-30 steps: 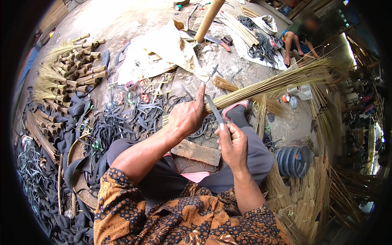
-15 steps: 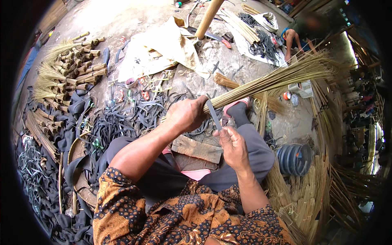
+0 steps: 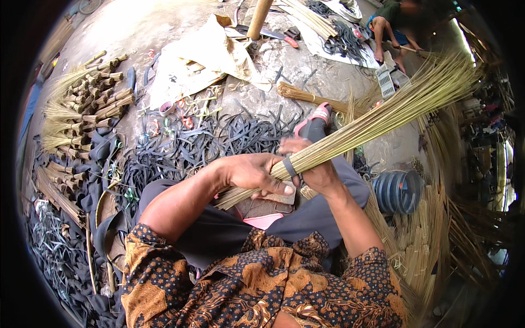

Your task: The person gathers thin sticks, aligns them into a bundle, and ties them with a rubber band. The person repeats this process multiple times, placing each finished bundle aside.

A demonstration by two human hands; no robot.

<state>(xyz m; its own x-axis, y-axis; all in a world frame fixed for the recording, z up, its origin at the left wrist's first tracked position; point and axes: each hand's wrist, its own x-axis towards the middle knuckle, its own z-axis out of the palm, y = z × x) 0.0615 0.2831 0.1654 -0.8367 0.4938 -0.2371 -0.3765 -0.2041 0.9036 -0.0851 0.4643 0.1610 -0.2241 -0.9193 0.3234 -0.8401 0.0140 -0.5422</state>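
Looking down through the head camera, I see my left hand closed around the lower part of a bundle of thin straw-coloured sticks, fingers wrapped tight over the stems. My right hand grips the same bundle just beside it, touching the left, with its fingers curled around the stems where a dark band circles them. The bundle lies tilted across my lap, its cut ends pointing toward 8 o'clock and its loose tips fanning out toward 2 o'clock, near the picture's rim.

Under the hands a flat wooden block rests on my thigh, partly hidden by the bundle. A foot in a pink-strapped sandal shows just past the hands at 12 o'clock.

On the ground at 10 o'clock lies a heap of black rubber strips, and beyond it, toward 9 o'clock, a stack of finished tied bundles. A crumpled pale sheet lies at 11 o'clock. At 3 o'clock stands a blue ribbed roll, with loose sticks piled around it. Another person sits at 1 o'clock, well apart from me.
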